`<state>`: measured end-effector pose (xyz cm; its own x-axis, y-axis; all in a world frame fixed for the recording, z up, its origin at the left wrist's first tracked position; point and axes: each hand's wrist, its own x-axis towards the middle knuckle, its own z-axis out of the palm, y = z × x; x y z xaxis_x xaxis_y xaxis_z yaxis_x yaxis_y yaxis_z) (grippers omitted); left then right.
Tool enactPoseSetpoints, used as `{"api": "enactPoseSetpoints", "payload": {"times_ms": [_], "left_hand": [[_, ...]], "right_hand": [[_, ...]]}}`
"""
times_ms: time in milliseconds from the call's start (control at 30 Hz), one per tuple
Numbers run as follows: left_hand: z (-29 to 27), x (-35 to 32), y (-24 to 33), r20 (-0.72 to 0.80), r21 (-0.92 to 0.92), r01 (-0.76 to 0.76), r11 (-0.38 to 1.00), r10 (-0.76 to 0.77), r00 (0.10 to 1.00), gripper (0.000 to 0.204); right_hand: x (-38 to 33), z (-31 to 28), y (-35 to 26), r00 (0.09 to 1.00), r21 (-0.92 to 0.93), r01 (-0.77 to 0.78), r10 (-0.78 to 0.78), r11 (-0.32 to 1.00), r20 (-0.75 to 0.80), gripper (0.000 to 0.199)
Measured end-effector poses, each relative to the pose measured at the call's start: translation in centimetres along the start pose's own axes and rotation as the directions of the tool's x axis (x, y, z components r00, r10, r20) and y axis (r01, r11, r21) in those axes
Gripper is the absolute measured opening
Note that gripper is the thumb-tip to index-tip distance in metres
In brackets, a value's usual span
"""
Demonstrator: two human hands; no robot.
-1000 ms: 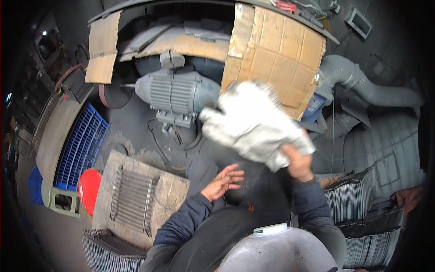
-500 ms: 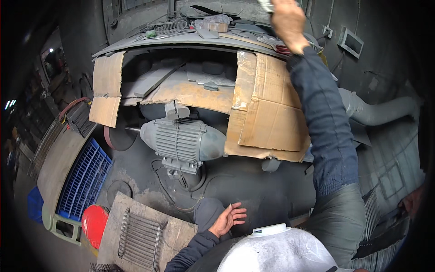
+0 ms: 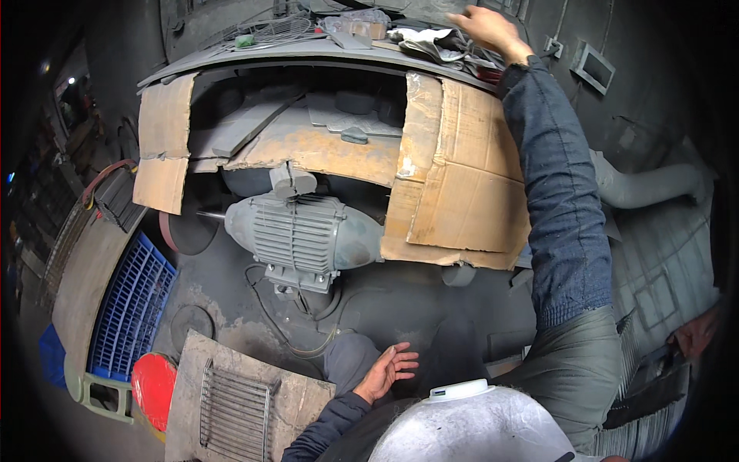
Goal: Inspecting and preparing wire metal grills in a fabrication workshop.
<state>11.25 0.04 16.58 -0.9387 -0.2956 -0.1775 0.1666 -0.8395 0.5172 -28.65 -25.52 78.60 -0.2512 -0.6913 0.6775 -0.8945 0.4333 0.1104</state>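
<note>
Two hands are seen, both open: the right hand point(image 3: 490, 31) is held out at the top of the frame, right of centre, with its fingers stretched, and the left hand point(image 3: 385, 375) is held at the lower middle with its fingers spread. One crumpled white-and-grey cloth point(image 3: 437, 45) is laid on the tabletop point(image 3: 300, 51), just below and to the left of the right hand; whether it is touched by the palm cannot be told. On the same tabletop, one wire grille point(image 3: 281, 31) and one clear plastic bag point(image 3: 362, 25) are spread farther left. Below, an opening is flanked by cardboard, with one left flap point(image 3: 164, 138) and a larger right cover point(image 3: 473, 177) made of overlapping pieces. One grey motor point(image 3: 296, 231) is set near the middle of the frame. Near the left hand, toward the lower left, one rack of metal bars point(image 3: 236, 412) is rested on one slab point(image 3: 296, 400); beside the slab, one red round seat point(image 3: 154, 389) and, above it, one blue crate point(image 3: 132, 304) are placed. One grey pipe point(image 3: 654, 185) is seen at the right, and one square frame point(image 3: 593, 68) is fixed at the upper right.
</note>
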Motion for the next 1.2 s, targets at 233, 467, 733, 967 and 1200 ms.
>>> {"api": "enactPoseSetpoints", "payload": {"times_ms": [233,467,733,967,1200], "left_hand": [[-0.2,0.0,-0.3,-0.021,-0.005,-0.001,1.000,0.001,1.000,0.061],[0.4,0.1,-0.4,-0.026,0.012,-0.004,1.000,0.005,1.000,0.058],[0.3,0.1,-0.7,-0.038,0.015,-0.010,1.000,0.011,0.999,0.057],[0.0,-0.1,-0.5,-0.062,0.019,-0.019,1.000,0.020,0.998,0.056],[0.3,-0.3,-0.6,-0.059,0.023,-0.013,1.000,0.015,0.998,0.055]], "right_hand": [[-5.1,-2.9,5.5,0.881,0.206,0.084,-0.169,0.975,0.441,0.070],[-7.9,-1.4,5.0,0.901,0.168,0.184,-0.234,0.968,0.365,0.068],[-8.7,-2.1,2.8,0.929,0.060,0.108,-0.122,0.992,0.350,0.067],[-9.4,-1.4,1.7,0.978,-0.055,0.059,-0.046,0.997,0.206,0.044],[-7.6,0.0,4.6,0.993,-0.025,0.029,-0.031,0.999,-0.117,0.029]]}}
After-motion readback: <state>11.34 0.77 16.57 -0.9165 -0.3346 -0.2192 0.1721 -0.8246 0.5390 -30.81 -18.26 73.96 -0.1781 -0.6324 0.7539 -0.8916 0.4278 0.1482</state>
